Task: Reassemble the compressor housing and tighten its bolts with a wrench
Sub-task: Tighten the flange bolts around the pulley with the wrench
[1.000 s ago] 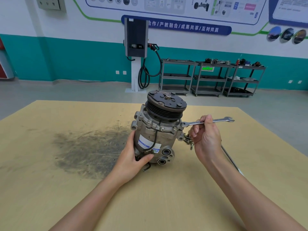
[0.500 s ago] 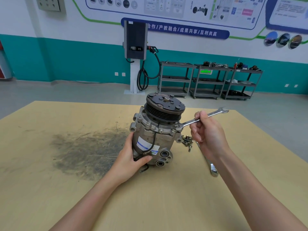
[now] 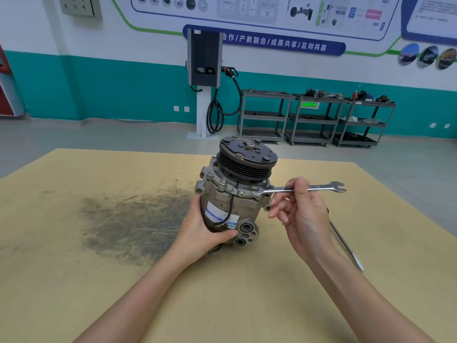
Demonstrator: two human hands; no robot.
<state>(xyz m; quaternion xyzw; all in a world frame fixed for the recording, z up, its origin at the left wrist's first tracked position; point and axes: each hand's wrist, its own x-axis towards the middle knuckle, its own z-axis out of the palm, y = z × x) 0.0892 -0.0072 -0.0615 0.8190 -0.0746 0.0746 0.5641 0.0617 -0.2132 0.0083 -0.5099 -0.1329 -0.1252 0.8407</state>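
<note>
Compressor (image 3: 235,201) stands mid-table (image 3: 74,280), wrench (image 3: 301,188) jutting right.

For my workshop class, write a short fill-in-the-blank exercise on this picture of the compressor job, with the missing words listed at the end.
1. The left hand steadies the grey metal compressor on the yellow ____.
2. The right hand holds a silver open-ended ____ against a housing bolt.
3. The black grooved pulley sits at the compressor's ____.
4. A dark smudge lies to the ____ of the compressor.

Missing words: table; wrench; top; left
</note>
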